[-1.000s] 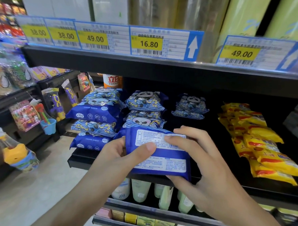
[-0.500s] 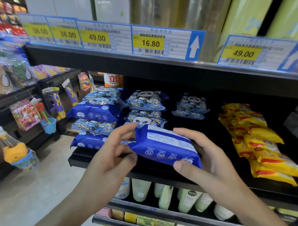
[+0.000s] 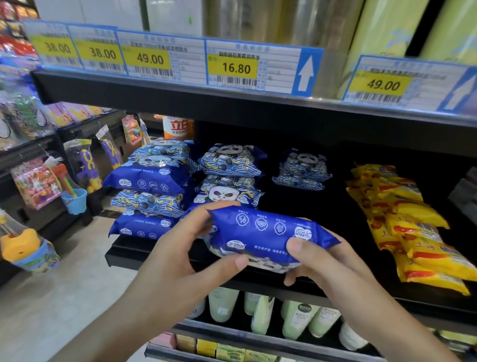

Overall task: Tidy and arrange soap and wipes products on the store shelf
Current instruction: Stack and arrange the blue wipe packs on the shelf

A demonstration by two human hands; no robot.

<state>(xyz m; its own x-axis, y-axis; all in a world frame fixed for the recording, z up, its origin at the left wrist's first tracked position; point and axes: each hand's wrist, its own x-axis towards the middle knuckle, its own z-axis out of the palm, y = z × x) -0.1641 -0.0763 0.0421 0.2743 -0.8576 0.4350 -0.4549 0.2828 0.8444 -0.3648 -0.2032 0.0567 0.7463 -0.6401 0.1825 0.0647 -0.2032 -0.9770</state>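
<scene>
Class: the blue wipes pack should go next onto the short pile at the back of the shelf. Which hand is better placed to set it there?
Probably the right hand: it grips the wipes pack at the end nearer the short pile; the left hand is farther away.

Dim shelf recesses, blurred warped edges

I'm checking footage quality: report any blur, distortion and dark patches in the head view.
Head view: wide-angle bending curves the upper shelf edge and its price tags; the tags' small print is smeared; the held wipes pack, gripped by left hand and right hand, is fairly sharp; the shelf's back recess behind the yellow packs falls into deep shadow.
</scene>
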